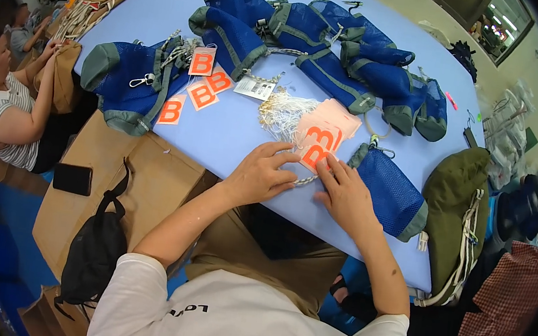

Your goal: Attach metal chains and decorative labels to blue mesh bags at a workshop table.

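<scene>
A pile of pale pink hang tags [334, 117] with orange letters lies at the table's front middle. My left hand [261, 175] is at the left edge of the nearest tag, its fingers bent and apart. My right hand [350, 196] has its fingertips on that hang tag [312, 157]; its thumb stays lower. A grey-and-white cord [306, 181] shows between my hands. Just right of my right hand lies a blue mesh drawstring bag [391, 190] with grey-green trim and a carabiner. Behind the tags is a tangle of white strings [280, 111].
Several blue mesh bags [332, 76] cover the table's back. Another mesh bag [134, 83], beside tags on strings, lies left. An olive bag [453, 209] hangs over the right edge. Cardboard [114, 217] holds a phone [72, 179] and black bag [97, 251]. A person [17, 106] works at left.
</scene>
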Demonstrator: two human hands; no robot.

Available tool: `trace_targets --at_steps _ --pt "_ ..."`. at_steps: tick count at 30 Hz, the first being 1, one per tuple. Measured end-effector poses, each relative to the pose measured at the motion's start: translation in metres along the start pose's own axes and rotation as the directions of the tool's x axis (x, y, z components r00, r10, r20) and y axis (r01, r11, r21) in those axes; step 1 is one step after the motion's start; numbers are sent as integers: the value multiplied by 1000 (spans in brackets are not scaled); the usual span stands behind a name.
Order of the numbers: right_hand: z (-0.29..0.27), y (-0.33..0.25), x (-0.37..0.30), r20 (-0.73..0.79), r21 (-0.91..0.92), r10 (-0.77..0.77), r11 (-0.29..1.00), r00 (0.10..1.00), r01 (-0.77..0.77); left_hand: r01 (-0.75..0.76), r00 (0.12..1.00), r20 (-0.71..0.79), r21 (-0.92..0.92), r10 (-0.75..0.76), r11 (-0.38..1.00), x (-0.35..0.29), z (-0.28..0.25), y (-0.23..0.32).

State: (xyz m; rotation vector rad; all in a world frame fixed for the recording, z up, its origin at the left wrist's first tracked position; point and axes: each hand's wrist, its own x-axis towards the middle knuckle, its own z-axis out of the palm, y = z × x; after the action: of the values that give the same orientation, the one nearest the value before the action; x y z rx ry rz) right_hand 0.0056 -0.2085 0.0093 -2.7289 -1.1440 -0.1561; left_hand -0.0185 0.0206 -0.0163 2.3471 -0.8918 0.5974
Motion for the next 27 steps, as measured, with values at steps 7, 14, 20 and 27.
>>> trace_targets --at_steps 7,14,20,27 --pt "-20 -9 -31 -37 -82 64 994 997 -67 -53 998 -20 -33 52 998 0 -3 0" --pt "-46 -16 -28 149 282 62 954 987 -103 27 999 31 -105 -24 994 -6 -5 -1" --pt "-33 3 27 153 202 200 952 968 -229 -81 995 -60 -129 74 988 -3 -3 0" --pt "-11 4 44 20 273 340 903 940 -332 -60 998 -24 -175 56 983 -4 0 -3"
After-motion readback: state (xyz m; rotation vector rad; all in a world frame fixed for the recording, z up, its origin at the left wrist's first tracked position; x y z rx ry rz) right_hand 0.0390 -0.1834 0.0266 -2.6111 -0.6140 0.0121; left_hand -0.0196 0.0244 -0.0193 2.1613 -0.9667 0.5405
